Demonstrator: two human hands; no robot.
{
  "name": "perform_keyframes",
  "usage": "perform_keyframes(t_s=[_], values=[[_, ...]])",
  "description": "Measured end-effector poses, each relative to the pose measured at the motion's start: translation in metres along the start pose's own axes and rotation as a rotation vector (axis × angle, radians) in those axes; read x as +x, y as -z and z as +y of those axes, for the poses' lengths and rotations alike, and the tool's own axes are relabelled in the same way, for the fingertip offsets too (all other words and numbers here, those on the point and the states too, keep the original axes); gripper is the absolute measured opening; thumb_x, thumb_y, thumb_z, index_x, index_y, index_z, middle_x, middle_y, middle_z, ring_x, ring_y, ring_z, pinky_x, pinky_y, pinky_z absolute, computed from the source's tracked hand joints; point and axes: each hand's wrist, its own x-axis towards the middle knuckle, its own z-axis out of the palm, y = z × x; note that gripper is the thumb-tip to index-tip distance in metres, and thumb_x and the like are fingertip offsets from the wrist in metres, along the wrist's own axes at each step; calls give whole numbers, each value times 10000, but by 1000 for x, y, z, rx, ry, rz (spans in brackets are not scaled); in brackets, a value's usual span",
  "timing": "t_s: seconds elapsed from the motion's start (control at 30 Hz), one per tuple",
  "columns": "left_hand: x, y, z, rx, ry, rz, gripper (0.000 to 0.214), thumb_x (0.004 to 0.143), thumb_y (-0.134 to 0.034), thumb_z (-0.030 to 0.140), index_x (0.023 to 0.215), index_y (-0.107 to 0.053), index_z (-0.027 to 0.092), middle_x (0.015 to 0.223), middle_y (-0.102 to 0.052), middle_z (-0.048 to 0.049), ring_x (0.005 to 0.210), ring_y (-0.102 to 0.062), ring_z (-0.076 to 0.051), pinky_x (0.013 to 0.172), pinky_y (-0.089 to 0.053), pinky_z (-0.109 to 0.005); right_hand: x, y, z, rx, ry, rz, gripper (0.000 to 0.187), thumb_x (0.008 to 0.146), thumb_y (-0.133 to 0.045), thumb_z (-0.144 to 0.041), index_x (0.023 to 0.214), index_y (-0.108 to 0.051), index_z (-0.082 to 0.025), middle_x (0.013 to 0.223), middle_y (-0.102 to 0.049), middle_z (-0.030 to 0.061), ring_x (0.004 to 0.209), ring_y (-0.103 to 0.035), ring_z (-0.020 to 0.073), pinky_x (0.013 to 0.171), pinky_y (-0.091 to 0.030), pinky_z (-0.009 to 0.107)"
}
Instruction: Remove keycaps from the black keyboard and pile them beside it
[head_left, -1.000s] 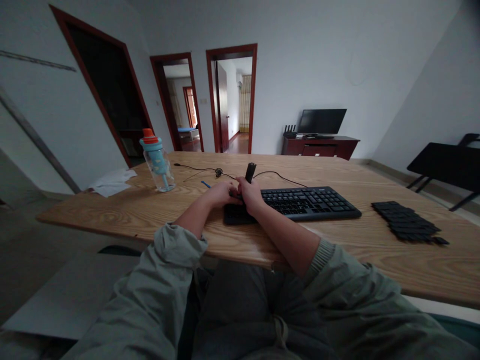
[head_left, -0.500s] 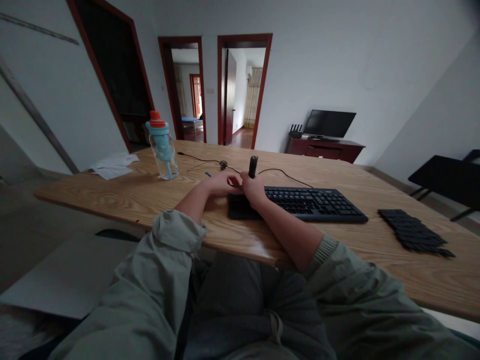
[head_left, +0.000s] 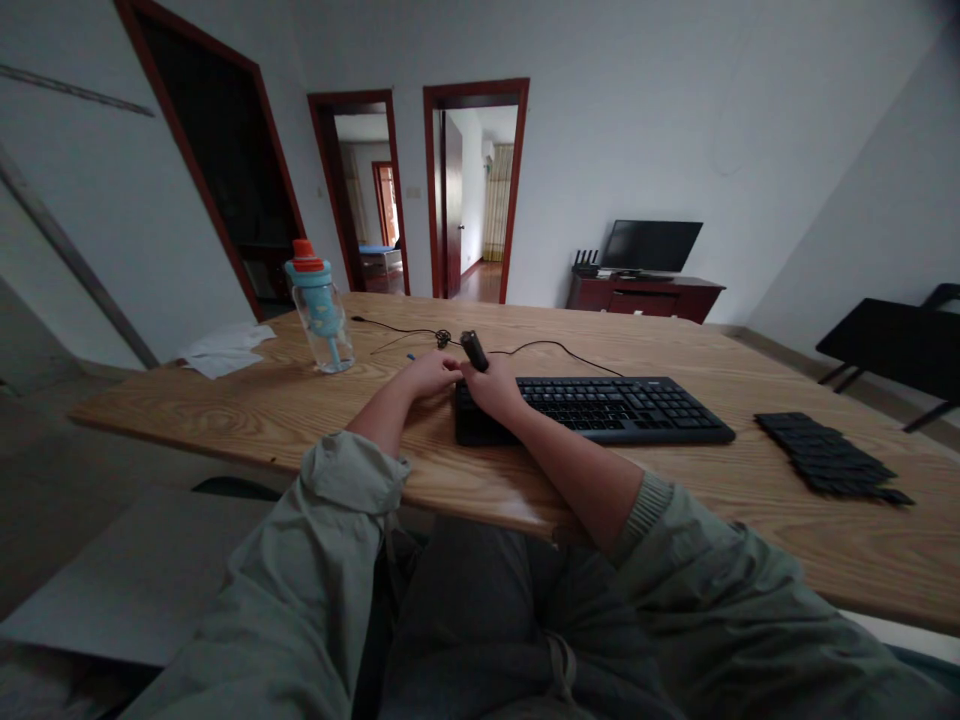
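My right hand (head_left: 493, 388) is wrapped round a dark, thick stick-like handle (head_left: 474, 351), which sticks up from the fist and tilts to the left. Its lower end is hidden by the fingers, so its kind does not show. Below this hand lies the left end of a black keyboard (head_left: 622, 408). My left hand (head_left: 431, 373) is beside the keyboard's upper left corner, with its fingers pinched together against my right hand. Whatever these fingers may hold is too small and covered to make out.
A thin black cable (head_left: 555, 344) runs behind the keyboard, with a coiled bundle. A clear bottle (head_left: 322, 330) with an orange lid and white papers (head_left: 225, 350) are on the left of the wooden table (head_left: 225, 410). Flat black pieces (head_left: 829, 455) overlap on the right.
My right hand has shifted slightly left, and the dark handle has gone from nearly upright to leaning left. The fingers of my left hand have closed up. The view has tilted a little.
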Motion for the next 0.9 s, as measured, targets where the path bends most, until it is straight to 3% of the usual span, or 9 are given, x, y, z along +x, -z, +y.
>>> perform_keyframes(t_s=[0.13,0.2,0.37,0.53,0.6,0.7,0.8,0.9], values=[[-3,2,3,83,92,-10,264,790,-587,324,878,-745,132,862,-737,-83,788,-642,-231,748,-488,-335,11,22,0,323,-260,176,257,752,-519,-324,575,-352,-243,476,-329,-56,435,-331,107,429,-299,257],[-3,2,5,90,123,-15,255,788,-590,313,880,-745,133,877,-742,-88,787,-644,-227,747,-488,-329,16,33,-1,495,-322,224,250,754,-504,-319,612,-311,-252,469,-291,-76,404,-274,97,402,-291,254],[-2,1,-1,67,103,-37,250,770,-598,323,852,-738,132,865,-740,-85,764,-635,-217,703,-486,-316,20,55,-9,757,-326,228,314,743,-507,-271,615,-221,-252,454,-204,-97,392,-151,80,377,-210,248],[-2,3,-4,119,126,-34,282,775,-579,341,889,-744,143,891,-747,-79,786,-647,-219,715,-478,-313,20,91,-15,739,-262,251,346,787,-469,-260,609,-174,-241,448,-159,-98,384,-137,73,389,-210,251],[-3,5,-1,131,131,-50,289,779,-572,348,888,-746,145,894,-751,-75,791,-650,-218,718,-472,-308,17,119,-15,714,-222,287,351,795,-463,-251,587,-181,-236,434,-161,-95,381,-137,71,388,-198,255],[-4,7,5,146,126,-76,298,782,-567,368,883,-744,151,879,-750,-67,792,-651,-218,714,-467,-301,2,181,-11,676,-172,369,375,795,-482,-214,532,-215,-232,407,-183,-93,369,-150,56,394,-166,267],[-4,8,8,148,130,-81,293,774,-582,379,882,-743,160,874,-749,-63,797,-651,-223,724,-468,-305,-27,260,0,557,-195,534,394,804,-462,-135,472,-269,-223,379,-209,-82,350,-196,23,418,-153,289],[-2,7,6,122,141,-74,268,749,-622,381,875,-745,178,879,-751,-52,811,-654,-225,745,-475,-302,-68,343,18,399,-198,788,414,792,-466,-87,441,-284,-211,363,-219,-72,351,-273,-3,441,-202,319]])
